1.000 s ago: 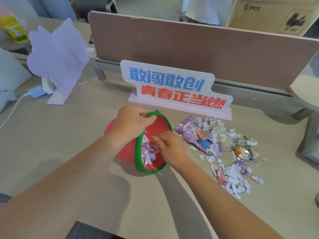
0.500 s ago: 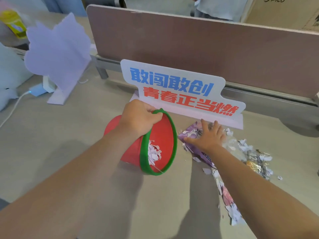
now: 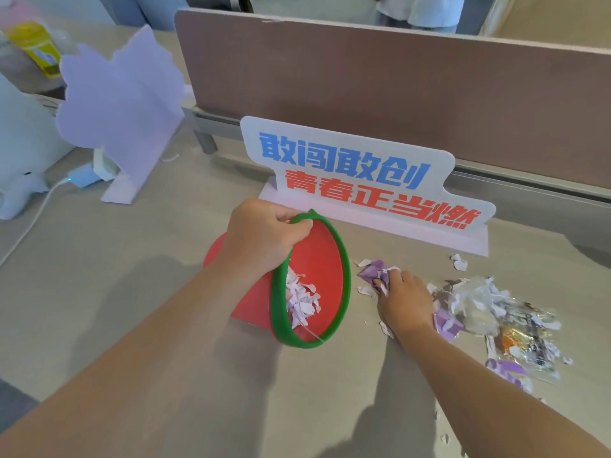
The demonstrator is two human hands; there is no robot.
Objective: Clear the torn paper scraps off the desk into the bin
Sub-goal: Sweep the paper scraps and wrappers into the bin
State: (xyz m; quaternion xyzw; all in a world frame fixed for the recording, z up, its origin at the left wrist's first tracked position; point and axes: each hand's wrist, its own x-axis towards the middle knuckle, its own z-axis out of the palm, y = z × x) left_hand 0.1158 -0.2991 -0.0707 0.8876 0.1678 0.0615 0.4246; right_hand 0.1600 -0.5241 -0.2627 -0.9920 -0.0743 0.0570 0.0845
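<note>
A small red bin (image 3: 317, 266) with a green rim lies tilted on its side on the desk, mouth facing right, with white and lilac paper scraps (image 3: 302, 300) inside. My left hand (image 3: 264, 236) grips its upper rim. Just right of the bin's mouth, my right hand (image 3: 401, 300) presses down on a purple wrapper and scraps (image 3: 375, 269), fingers curled around them. More torn scraps and clear plastic wrappers (image 3: 486, 305) are strewn to the right of that hand.
A white sign with blue and red characters (image 3: 360, 180) stands just behind the bin. A brown divider panel (image 3: 396, 84) closes the back of the desk. A lilac stand (image 3: 122, 104) and a white cable (image 3: 29, 223) are at the left.
My right hand left the bin's mouth, reached out over the scrap pile, and has pulled back toward the bin, closing on the purple wrapper. My left hand kept hold of the rim.
</note>
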